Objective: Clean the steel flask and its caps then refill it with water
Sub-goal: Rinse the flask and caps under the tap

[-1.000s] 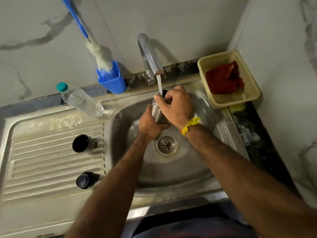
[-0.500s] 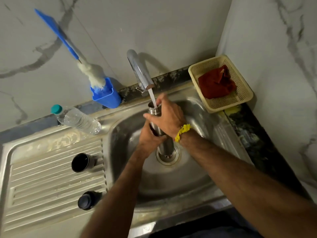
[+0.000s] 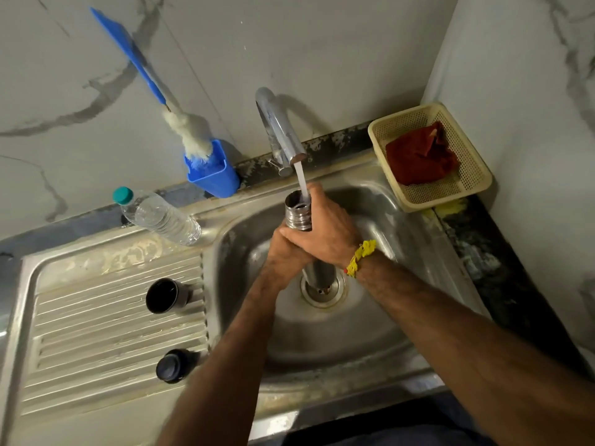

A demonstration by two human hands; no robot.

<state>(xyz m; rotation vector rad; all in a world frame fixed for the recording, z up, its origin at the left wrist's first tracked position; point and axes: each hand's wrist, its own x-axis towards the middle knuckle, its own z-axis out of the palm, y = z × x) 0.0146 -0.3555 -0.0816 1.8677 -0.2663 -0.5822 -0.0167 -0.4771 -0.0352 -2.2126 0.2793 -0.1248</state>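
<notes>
**Flask held under the running tap, both hands on its body**

Near the centre of the frame, the steel flask (image 3: 298, 210) stands roughly upright over the sink (image 3: 380, 201), its open threaded mouth toward the top of the frame and its lower end just above the drain (image 3: 323, 289). A stream of water (image 3: 301, 178) falls from the tap (image 3: 279, 130) straight into the mouth.

The right hand (image 3: 325, 233) is wrapped round the flask's upper body, just below the threads, with the thumb lying across the near side and fingers curled behind; a yellow thread (image 3: 360, 256) circles that wrist. The left hand (image 3: 283, 259) grips the flask lower down, from the left, partly tucked under the right hand, so the two hands touch. Only the neck and a short stretch of body below the hands show.

At the lower left of the frame, on the ribbed drainboard (image 3: 96, 333), lie two dark caps well apart from the hands: a cup-shaped cap (image 3: 164, 296) on its side and a stopper cap (image 3: 170, 365) nearer the bottom edge.

At the upper left, a plastic water bottle (image 3: 157, 215) lies on the sink's rim, and a bottle brush (image 3: 180, 123) stands in a blue holder (image 3: 212, 175). At the upper right, a cream basket (image 3: 467, 185) holds a red cloth (image 3: 418, 156).
</notes>
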